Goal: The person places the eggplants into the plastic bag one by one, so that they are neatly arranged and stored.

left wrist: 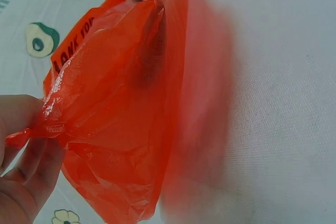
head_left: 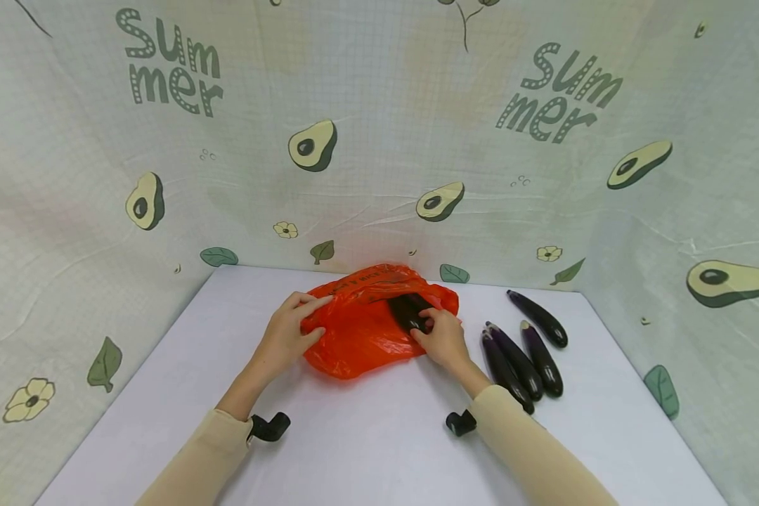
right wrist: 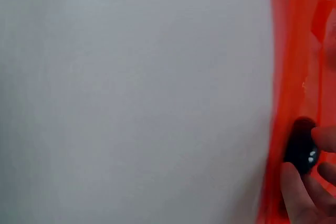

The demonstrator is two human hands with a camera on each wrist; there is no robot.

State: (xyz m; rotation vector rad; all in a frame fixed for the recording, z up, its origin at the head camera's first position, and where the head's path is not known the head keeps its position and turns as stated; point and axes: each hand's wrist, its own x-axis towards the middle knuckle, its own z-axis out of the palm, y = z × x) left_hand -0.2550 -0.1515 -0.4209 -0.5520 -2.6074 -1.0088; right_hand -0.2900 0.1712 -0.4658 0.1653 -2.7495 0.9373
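An orange-red plastic bag [head_left: 354,344] with dark lettering lies on the table, its mouth spread. My left hand [head_left: 284,330] pinches the bag's left edge; in the left wrist view, thumb and fingers [left wrist: 39,169] gather a fold of the plastic. At the bag's right side, my right hand [head_left: 445,341] holds a dark, glossy eggplant [head_left: 405,314] by its rounded end. The rest of that eggplant reaches into the bag's mouth. The right wrist view shows the eggplant's shiny end [right wrist: 302,148] between thumb and fingers, close to the red plastic.
Several more eggplants [head_left: 542,360] lie on the white table [head_left: 367,443] to the right of my right forearm, one of them [head_left: 540,320] farther back. A cloth backdrop [head_left: 379,91] with avocado prints surrounds the table at the back and sides.
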